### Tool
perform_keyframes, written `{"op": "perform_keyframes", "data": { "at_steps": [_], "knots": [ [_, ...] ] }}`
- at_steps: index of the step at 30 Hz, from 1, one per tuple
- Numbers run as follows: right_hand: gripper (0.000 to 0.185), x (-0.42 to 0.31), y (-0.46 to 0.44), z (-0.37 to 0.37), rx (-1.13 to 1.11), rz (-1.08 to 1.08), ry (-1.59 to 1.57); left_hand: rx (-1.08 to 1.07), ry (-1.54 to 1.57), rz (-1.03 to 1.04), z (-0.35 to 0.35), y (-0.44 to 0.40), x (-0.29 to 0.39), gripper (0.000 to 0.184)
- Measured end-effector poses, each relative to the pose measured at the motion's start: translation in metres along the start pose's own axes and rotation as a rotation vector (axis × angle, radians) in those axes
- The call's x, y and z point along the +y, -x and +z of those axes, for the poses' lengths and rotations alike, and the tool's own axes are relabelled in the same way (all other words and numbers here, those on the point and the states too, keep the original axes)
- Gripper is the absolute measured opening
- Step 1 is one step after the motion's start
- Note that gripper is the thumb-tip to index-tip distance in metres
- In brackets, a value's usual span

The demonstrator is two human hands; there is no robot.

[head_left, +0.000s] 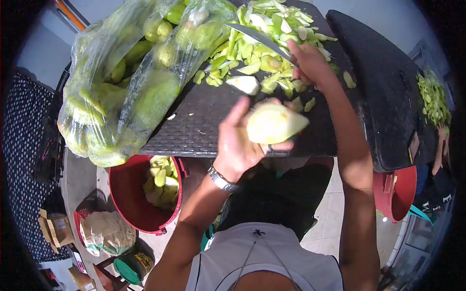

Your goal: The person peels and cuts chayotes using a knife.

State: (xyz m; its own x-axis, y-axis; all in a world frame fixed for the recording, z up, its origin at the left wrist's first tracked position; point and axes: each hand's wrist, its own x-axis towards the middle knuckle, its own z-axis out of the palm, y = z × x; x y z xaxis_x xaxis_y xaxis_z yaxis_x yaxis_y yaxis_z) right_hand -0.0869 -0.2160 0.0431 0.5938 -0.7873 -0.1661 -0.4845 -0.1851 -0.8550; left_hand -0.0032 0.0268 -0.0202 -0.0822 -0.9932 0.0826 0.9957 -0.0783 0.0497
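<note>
A pale peeled fruit [273, 124] rests in my left hand [242, 138], palm up with the fingers curled round it, over the front edge of the dark woven table [189, 131]. My right hand [310, 62] grips a knife [259, 39], its blade pointing up and to the left above a heap of green peelings [272, 19]. A white cut piece [244, 85] lies on the table between the peelings and my left hand. At the left, a clear plastic bag [126, 82] full of green fruit covers part of the table.
Below the table's left side is a red bucket [116, 189] with peeled fruit inside. A second red bucket [403, 194] stands at the right, below another dark table [383, 92]. At the far right, another person's hand [441, 140] is near more peelings [433, 99].
</note>
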Motion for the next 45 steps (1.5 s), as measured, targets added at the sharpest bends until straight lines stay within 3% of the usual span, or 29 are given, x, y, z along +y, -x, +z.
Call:
{"op": "perform_keyframes", "data": {
  "at_steps": [2,5,8,12,15,18,21,24,29,33,40,45],
  "knots": [
    [0.048,0.010,-0.002,0.002,0.054,-0.043,0.050,0.126,0.008,0.320,0.030,0.000,-0.006,0.064],
    [0.050,0.019,-0.007,0.000,0.067,-0.065,0.002,-0.065,0.014,0.256,0.011,0.002,0.005,0.062],
    [0.050,0.010,0.000,0.002,0.043,-0.071,-0.034,0.184,-0.078,0.272,0.020,-0.002,0.002,0.057],
    [0.046,0.011,0.011,0.016,0.202,-0.156,0.024,0.165,-0.072,0.302,0.014,-0.007,0.001,0.063],
    [0.046,0.020,-0.002,0.008,0.123,-0.121,-0.015,0.067,0.007,0.322,0.010,-0.010,-0.003,0.066],
    [0.047,0.007,0.019,0.008,0.019,0.024,-0.228,0.032,0.016,0.208,0.007,-0.010,-0.007,0.070],
    [0.054,0.013,0.036,-0.001,-0.280,0.061,-0.201,0.149,-0.094,0.287,0.006,-0.013,-0.008,0.070],
    [0.052,0.008,0.102,0.014,-0.235,-0.027,-0.501,0.270,-0.234,0.409,0.007,-0.014,-0.004,0.069],
    [0.033,0.021,0.183,0.036,-0.210,0.123,-0.493,0.336,-0.384,0.498,0.009,-0.018,-0.002,0.059],
    [0.023,0.033,0.208,0.048,-0.133,0.115,-0.489,0.438,-0.455,0.546,0.015,-0.020,-0.011,0.050],
    [0.023,0.044,0.226,0.051,-0.164,0.188,-0.500,0.538,-0.460,0.574,0.008,-0.022,-0.019,0.040],
    [0.024,0.046,0.234,0.053,-0.194,0.232,-0.455,0.520,-0.487,0.550,0.002,-0.019,-0.017,0.049]
  ]
}}
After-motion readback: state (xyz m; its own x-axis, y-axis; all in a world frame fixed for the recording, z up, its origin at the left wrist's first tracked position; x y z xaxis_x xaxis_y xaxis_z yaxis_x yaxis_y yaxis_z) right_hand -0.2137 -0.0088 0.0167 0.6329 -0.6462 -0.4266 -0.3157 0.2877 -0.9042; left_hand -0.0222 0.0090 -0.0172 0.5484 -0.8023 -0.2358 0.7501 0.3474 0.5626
